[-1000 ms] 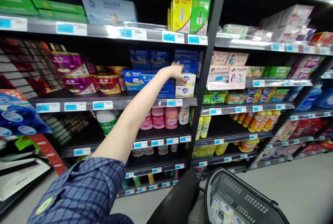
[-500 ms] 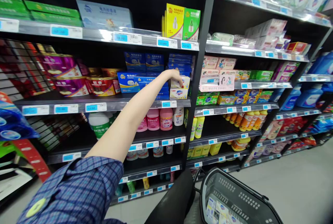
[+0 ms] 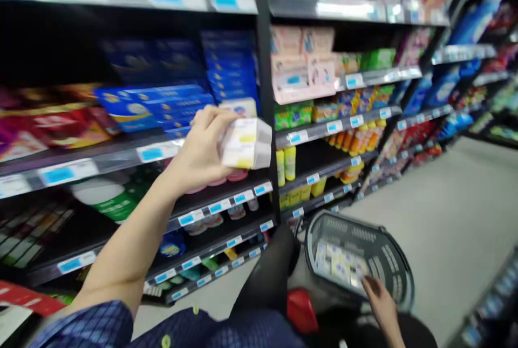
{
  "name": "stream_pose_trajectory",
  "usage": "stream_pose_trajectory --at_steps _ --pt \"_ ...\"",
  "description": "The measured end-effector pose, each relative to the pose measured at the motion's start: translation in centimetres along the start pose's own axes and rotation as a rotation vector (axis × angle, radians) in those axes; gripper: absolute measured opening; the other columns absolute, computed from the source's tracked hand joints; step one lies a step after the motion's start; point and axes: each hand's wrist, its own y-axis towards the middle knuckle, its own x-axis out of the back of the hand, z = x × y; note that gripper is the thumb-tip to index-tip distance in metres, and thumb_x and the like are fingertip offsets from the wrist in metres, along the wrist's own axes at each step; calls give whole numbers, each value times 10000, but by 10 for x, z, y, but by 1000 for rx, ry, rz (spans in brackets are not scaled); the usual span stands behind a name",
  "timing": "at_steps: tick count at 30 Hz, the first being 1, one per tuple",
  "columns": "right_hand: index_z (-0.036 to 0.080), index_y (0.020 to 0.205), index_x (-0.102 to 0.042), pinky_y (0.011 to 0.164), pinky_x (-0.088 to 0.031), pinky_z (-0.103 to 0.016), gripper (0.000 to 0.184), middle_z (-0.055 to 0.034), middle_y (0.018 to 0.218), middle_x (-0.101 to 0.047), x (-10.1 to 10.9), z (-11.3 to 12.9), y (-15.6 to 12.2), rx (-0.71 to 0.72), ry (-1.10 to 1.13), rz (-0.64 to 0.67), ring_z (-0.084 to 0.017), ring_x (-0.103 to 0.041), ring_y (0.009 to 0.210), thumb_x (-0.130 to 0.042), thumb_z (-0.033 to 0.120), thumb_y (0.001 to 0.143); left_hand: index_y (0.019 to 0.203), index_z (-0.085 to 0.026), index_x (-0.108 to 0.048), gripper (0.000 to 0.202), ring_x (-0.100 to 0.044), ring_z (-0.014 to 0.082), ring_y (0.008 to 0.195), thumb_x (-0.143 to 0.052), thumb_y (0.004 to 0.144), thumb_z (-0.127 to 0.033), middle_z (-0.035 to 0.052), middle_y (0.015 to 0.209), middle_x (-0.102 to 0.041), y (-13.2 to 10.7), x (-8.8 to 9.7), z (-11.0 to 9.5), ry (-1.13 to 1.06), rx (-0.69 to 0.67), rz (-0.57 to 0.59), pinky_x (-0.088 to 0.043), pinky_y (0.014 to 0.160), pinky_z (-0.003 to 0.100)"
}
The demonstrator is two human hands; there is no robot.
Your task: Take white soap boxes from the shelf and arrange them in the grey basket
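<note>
In the head view, your left hand (image 3: 202,145) has its fingers pinching two stacked white-and-yellow boxes (image 3: 243,145) in front of the shelf (image 3: 117,159). Your right hand (image 3: 379,300) is by the basket (image 3: 351,227); I cannot tell its fingers' grip.

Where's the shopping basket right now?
The gray basket is low and right of center in the head view, beside the dark-clad knee, with the right hand at its near side.

The held boxes (image 3: 242,145) are white with yellow patches, seemingly pale grey at the blurred ends. The sleeve (image 3: 99,326) is blue checked, the basket (image 3: 334,224) dark grey, the stacked cartons (image 3: 232,75) blue.
</note>
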Motion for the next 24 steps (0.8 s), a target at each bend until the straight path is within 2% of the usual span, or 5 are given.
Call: stream_pose_trajectory --at_steps 3,6,10,18,24 --pt "282 1349 -472 895 -551 -438 750 -118 1298 -547 -30 -3 -26 -17 307 107 -258 -596 1136 -477 780 788 1247 -216 -530 676 -551 256 1020 -782 641 -376 78 1124 -559 -59 -44 -48 -359 44 251 -483 883 393" --pt "263 1463 -310 1055 -443 -451 1003 -143 1492 -359 -46 7 -45 237 836 299 -277 -475 1294 -693 726 659 1292 -217 -517 774 -560 277 1086 -820 602 -395 89 1197 -562 -108 -94 -90 -628 153 666 -469 951 404" --pt "215 1391 -403 1060 -428 -416 898 -124 1361 -495 -56 19 -55 173 879 365 -270 -513 1237 -792 556 656 1341 -202 -500 837 -544 300 1140 -825 578 -316 104 1248 -549 -137 -139 -118 -794 274 935 -429 1013 443" --pt "203 1357 -342 1017 -438 -492 1009 -163 1302 -484 -94 5 -43 -20 1045 -26 -339 -507 1203 -668 772 589 1429 -248 -366 965 -463 313 1270 -836 594 -362 149 1498 -371 -138 -167 -113 -1260 633 643 -434 1014 460" --pt "235 1447 -189 1051 -377 -568 1253 -181 1335 -451 -93 6 -28 5 1053 59 -400 -408 1307 -573 926 474 1361 -230 -397 889 -527 294 1202 -802 621 -512 134 1329 -524 -157 -192 -122 -1590 673 411 -429 1012 424"
